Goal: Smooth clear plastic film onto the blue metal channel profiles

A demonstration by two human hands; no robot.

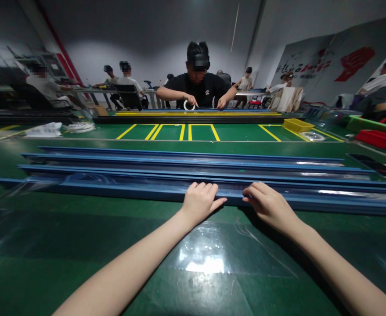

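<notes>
Two hands: the left hand [199, 202] clasps the near wall of the front blue channel [153, 193]; the right hand [267, 204] bends its fingertips at the rim, pinch unclear.
Channel, handling: probably light, smooth, flexing lengthwise; best held wide apart.
Channel, look: long, open-topped, shiny inside.
Channel, place: on the green table [21, 285].

We count one left hand [200, 202], one right hand [268, 205], what look to us like four blue rails [140, 192], one yellow basket [294, 128], one red tray [381, 140] and one red fist emblem [353, 62].
</notes>
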